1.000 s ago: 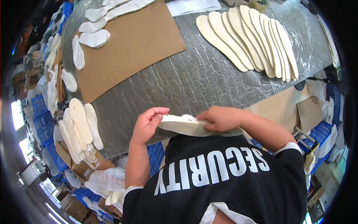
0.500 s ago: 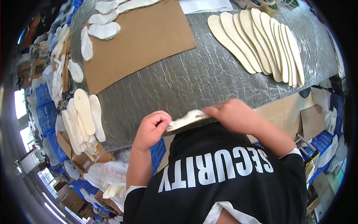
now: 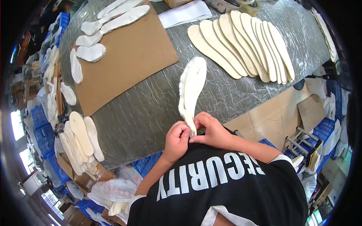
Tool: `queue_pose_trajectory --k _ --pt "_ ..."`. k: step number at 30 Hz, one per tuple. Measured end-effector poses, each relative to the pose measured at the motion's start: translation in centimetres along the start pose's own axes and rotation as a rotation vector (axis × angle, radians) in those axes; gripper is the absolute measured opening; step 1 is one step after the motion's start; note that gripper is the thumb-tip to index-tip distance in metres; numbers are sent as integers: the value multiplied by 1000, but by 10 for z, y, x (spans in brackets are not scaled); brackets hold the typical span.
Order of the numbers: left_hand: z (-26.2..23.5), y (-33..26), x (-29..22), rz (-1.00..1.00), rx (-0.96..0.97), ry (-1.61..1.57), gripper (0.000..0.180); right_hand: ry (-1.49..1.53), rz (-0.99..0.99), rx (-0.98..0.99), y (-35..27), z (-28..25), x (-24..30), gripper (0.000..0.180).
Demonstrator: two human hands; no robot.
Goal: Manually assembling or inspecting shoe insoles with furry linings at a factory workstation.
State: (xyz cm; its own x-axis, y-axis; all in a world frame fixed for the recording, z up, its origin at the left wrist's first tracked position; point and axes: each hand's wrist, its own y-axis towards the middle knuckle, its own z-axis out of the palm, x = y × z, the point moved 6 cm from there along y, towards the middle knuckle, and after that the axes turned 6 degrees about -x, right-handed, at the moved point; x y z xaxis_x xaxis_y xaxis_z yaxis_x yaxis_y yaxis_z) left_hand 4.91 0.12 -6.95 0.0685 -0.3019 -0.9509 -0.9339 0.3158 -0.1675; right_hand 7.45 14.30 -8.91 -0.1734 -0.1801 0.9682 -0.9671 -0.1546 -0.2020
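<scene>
Both my hands pinch the near end of a cream insole [image 3: 195, 84] with white fleece showing along its left edge. It points away from me, its far end over the table. My left hand [image 3: 177, 140] is closed on the left side of that end, and my right hand [image 3: 210, 132] grips it from the right, thumb and fingers together. The fingertips hide the very end. Beyond, to the right, a fanned row of cream insoles [image 3: 226, 45] lies on the dark table [image 3: 143, 113].
A brown board [image 3: 126, 67] at the far left bears several white fleece pieces [image 3: 91, 52]. More insoles [image 3: 81, 132] are heaped at the table's left edge. White paper [image 3: 184, 14] and tape rolls [image 3: 249, 7] lie at the back. Blue crates [image 3: 45, 135] stand at left.
The insole has turned from lying crosswise near my body to pointing away from me. My hands have come together at its near end. The view has shifted slightly to the right.
</scene>
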Motion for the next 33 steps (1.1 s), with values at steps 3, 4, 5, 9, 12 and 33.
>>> queue_pose_trajectory --k 3,4,5,9,12,33 --pt "5 5 -12 117 42 33 8 361 144 -31 -3 -1 -7 29" --pt "4 6 -12 119 45 32 8 360 144 -35 -4 -2 -9 29" --pt "4 7 -11 114 57 26 8 452 137 -16 -4 -1 -10 23" --pt "2 10 1 8 58 -155 11 819 263 61 -5 0 -20 13" --pt "4 8 14 -176 62 -248 14 739 263 -30 -7 -2 -26 10" --pt "-18 -14 13 -366 -76 -810 6 312 166 -340 -15 -33 -23 10"
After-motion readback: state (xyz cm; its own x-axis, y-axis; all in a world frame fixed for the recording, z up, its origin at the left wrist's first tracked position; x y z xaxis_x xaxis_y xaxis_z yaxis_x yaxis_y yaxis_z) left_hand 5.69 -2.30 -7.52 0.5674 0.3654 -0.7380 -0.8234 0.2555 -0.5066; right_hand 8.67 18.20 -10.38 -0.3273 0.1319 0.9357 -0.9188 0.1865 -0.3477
